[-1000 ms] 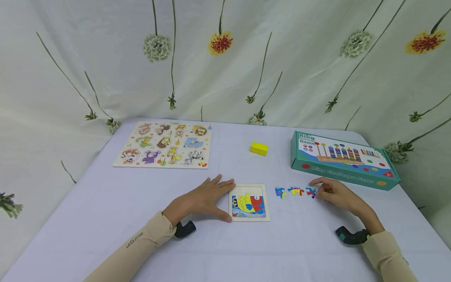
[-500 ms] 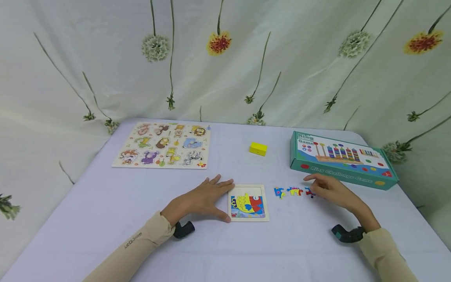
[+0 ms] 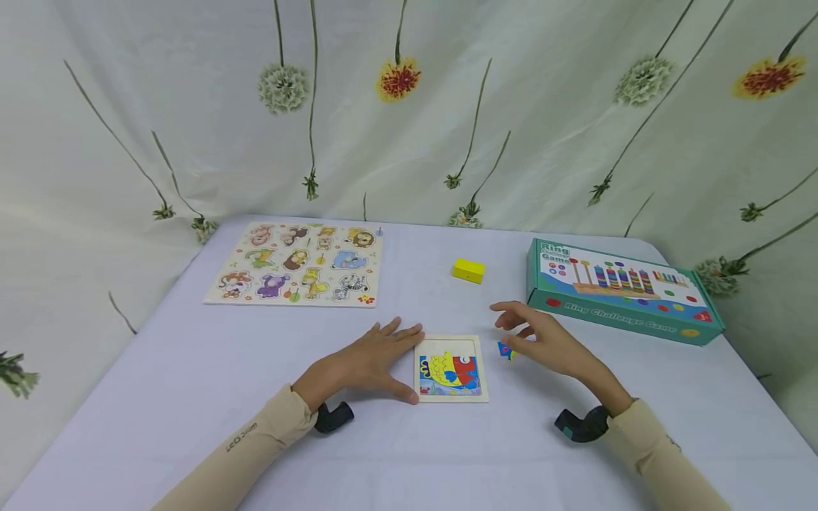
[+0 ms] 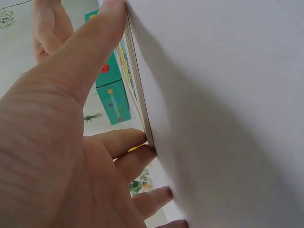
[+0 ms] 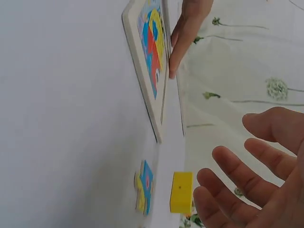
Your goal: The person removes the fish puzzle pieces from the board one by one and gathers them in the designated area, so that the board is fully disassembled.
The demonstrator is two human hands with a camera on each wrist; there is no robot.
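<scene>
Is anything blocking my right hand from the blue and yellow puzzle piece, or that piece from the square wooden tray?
Nothing visible does. The right hand hovers near the piece, and only white cloth lies between piece and tray; the yellow rectangular block sits farther back.

Framed puzzle at middle of surface; left grip against its left edge; loose piece just right of puzzle; right grip at piece's right; block behind puzzle, between animal board at back left and game box at back right; curtain behind surface.
</scene>
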